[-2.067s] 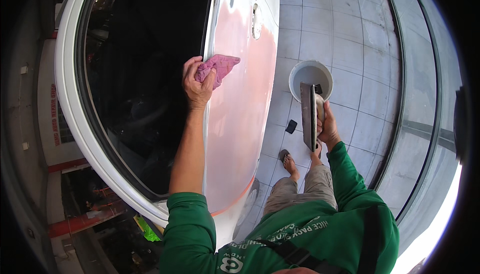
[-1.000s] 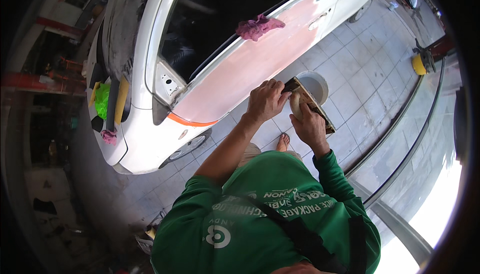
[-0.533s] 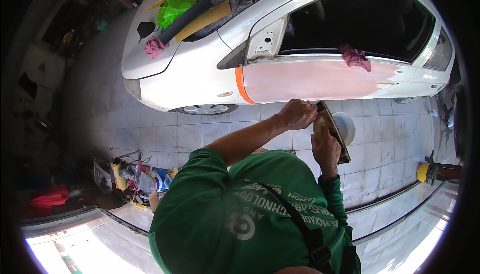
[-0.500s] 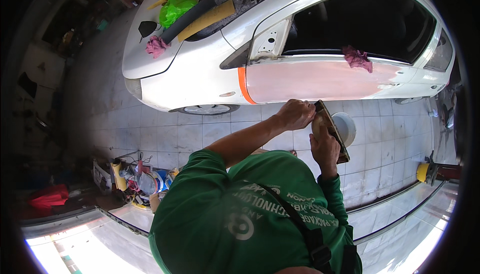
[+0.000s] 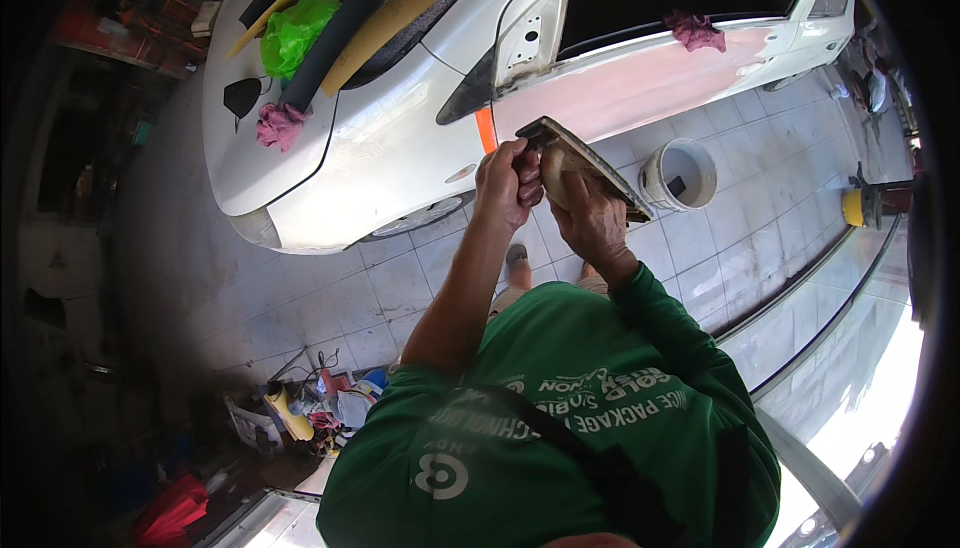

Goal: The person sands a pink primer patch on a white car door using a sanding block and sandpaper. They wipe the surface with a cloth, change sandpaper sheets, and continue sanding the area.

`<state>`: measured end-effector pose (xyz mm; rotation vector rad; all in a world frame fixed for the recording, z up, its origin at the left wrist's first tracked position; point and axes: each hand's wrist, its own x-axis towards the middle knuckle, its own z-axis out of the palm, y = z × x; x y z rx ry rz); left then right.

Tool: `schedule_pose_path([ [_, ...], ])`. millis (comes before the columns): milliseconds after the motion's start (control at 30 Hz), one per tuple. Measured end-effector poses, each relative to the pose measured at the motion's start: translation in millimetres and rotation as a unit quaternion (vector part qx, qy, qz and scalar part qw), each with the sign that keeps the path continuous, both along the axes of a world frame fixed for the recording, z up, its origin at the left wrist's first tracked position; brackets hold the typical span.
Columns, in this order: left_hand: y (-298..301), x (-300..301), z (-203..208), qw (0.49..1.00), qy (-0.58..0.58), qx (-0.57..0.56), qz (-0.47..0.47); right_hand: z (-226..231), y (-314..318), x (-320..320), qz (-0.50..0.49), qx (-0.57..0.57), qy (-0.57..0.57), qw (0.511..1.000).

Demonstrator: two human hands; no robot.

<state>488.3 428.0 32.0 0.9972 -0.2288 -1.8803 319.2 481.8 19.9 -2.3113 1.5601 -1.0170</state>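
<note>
A long, flat sanding board with a pale rounded handle is held out in front of my chest, tilted on edge. My left hand is closed at its far left end, the fingers curled in against the board. Around the handle side my right hand grips it. The board's working face is mostly turned away from view. Beyond it is a white car, its front door coated in dull pink with an orange strip at the front edge.
A white bucket holding liquid and a dark block stands on the tiled floor at right. Pink cloths, a green plastic bag and sandpaper strips lie on the car. A cluttered crate sits behind at left.
Both hands and the sanding board have moved left and up in the picture. The view has turned and shifted, showing more of the bucket. The grip on the board continues.
</note>
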Motion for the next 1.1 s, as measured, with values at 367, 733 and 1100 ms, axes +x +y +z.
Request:
schedule_pose_path([
  [367, 9.1, -13.2, 23.2, 0.566, -0.671, -0.479, 0.033, 4.3, -4.4, -34.2, -0.007, 0.008, -0.006, 1.0],
  [733, 4.7, -99.1, -4.8, 0.623, -0.641, -0.448, 0.024, 0.7, 10.6, -105.9, 0.004, -0.004, -0.012, 1.0],
  [1100, 29.8, -136.2, 13.3, 0.632, -0.626, -0.457, -0.011, -11.8, 32.5, -141.4, -0.057, 0.021, -0.037, 0.997],
])
